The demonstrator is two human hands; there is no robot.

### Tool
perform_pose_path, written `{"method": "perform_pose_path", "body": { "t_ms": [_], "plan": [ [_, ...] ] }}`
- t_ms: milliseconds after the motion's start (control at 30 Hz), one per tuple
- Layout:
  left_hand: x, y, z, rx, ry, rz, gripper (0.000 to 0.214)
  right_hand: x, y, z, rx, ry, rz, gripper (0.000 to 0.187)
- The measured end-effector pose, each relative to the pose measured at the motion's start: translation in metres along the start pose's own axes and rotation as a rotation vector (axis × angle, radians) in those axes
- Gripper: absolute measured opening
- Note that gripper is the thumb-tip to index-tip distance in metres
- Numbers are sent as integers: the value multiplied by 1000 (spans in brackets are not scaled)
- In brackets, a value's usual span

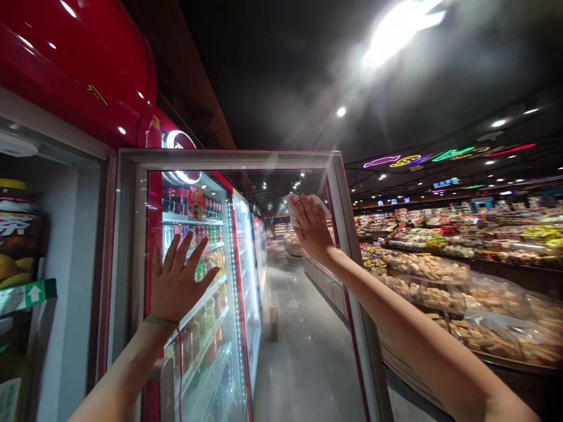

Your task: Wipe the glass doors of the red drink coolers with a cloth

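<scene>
An open glass fridge door [290, 328] with a grey frame stands in front of me. My left hand [178, 281] is spread against the left part of the glass, fingers apart and holding nothing; a thin band circles its wrist. Near the upper right corner of the pane, my right hand [311, 225] presses a white cloth [323, 205] to the glass. Its fingers lie over the cloth, which shows around and above them.
At the left is the fridge's interior with a bottle [20, 225] and a green price strip [35, 294]. Through the glass, lit drink fridges [206, 281] line a grey floor aisle [294, 316]. Bins of packaged food [444, 281] stand on the right.
</scene>
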State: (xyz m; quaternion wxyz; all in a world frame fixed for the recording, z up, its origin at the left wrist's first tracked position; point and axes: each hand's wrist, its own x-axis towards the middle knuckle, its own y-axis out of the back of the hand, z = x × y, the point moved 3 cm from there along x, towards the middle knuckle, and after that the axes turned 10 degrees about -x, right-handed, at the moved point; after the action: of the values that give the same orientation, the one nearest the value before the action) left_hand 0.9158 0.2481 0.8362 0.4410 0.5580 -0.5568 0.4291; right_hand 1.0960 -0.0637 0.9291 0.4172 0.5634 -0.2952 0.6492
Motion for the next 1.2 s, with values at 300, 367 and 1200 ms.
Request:
{"method": "perform_pose_path", "body": {
  "t_ms": [300,367,1200],
  "plan": [
    [0,0,0,-5,-2,-1,76,-6,5,-15,-57,56,17,63],
    [0,0,0,-6,-5,3,75,2,5,-23,-58,165,15,59],
    [-1,0,0,22,-15,18,74,34,16,-77,68,277,36,52]
  ]
}}
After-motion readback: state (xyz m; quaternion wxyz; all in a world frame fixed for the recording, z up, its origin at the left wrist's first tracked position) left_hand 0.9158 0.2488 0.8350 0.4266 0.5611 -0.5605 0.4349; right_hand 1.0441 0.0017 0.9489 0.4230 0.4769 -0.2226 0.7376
